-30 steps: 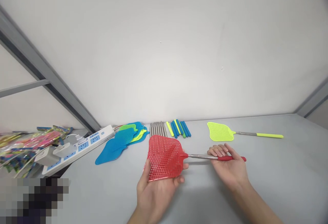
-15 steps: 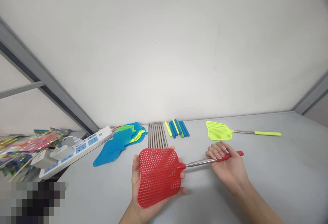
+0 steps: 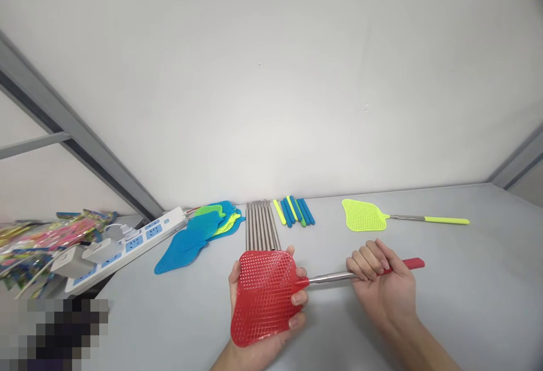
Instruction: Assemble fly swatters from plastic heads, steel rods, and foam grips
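A red fly swatter (image 3: 265, 297) with a mesh head, a metal rod and a red grip is held above the table in both hands. My left hand (image 3: 299, 300) is under and behind the mesh head, its fingers curled round the edge near the neck. My right hand (image 3: 382, 275) is wrapped round the front of the red grip, where it meets the rod; the grip's end sticks out to the right. Beyond lies a yellow fly swatter (image 3: 365, 215) with its rod and grip joined. Behind the red head, several metal rods (image 3: 261, 224) lie side by side.
Several blue, green and yellow grips (image 3: 294, 211) lie right of the rods. Blue and yellow-green swatter heads (image 3: 190, 241) are piled at left, beside a white power strip (image 3: 127, 249) with plugs. Colourful plastic packets (image 3: 55, 241) lie further left. A wall (image 3: 271, 88) bounds the table's back.
The right hand has moved right along with the red grip, and more of the grip shows past it. The swatter has shifted slightly right and the left fingers now curl round the head.
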Action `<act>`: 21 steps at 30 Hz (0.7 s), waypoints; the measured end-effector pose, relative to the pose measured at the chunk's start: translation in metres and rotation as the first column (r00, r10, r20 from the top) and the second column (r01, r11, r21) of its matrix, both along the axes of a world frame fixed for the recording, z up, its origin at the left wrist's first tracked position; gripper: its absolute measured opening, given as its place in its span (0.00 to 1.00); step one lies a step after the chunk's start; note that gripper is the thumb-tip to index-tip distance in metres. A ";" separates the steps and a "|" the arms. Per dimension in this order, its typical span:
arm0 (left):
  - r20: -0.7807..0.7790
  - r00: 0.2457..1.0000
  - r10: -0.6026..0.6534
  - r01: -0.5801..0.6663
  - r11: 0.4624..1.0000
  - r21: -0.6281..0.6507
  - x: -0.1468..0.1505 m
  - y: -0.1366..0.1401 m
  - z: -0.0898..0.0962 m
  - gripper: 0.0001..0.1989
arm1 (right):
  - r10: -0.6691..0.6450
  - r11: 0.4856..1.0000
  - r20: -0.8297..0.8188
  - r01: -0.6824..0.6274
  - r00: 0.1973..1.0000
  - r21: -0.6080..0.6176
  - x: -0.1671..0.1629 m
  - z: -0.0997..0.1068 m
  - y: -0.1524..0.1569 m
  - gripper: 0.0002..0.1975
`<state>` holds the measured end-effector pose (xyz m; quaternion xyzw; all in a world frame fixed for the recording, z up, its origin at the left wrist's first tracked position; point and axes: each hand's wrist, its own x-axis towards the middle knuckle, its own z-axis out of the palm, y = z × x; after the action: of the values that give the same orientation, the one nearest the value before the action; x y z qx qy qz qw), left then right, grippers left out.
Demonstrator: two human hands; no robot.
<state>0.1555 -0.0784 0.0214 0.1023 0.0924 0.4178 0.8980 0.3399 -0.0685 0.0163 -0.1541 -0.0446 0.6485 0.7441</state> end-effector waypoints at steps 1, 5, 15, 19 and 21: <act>0.007 1.000 0.001 -0.001 1.000 -0.001 0.001 -0.001 -0.001 0.33 | -0.004 1.000 -0.012 0.004 1.000 -0.007 -0.001 -0.001 -0.001 0.18; 0.020 1.000 0.009 -0.009 1.000 0.009 0.003 -0.004 -0.001 0.34 | 0.008 0.999 -0.093 -0.012 0.996 -0.044 -0.004 -0.005 0.000 0.18; -0.036 0.999 0.014 -0.013 1.000 0.025 0.000 -0.003 0.005 0.37 | 0.012 0.997 -0.040 -0.015 0.999 -0.078 -0.003 -0.016 0.004 0.19; -0.043 0.999 0.028 -0.028 1.000 0.004 0.000 -0.003 0.006 0.36 | 0.029 0.995 -0.053 -0.034 0.998 -0.097 -0.003 -0.015 0.006 0.18; -0.056 0.998 0.029 -0.030 1.000 -0.008 0.000 -0.002 0.009 0.36 | 0.041 0.994 -0.032 -0.044 0.999 -0.096 -0.002 -0.014 0.007 0.18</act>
<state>0.1555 -0.0809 0.0302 0.1085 0.1210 0.4274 0.8893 0.3380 -0.0611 0.0019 -0.1792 -0.0051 0.6677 0.7225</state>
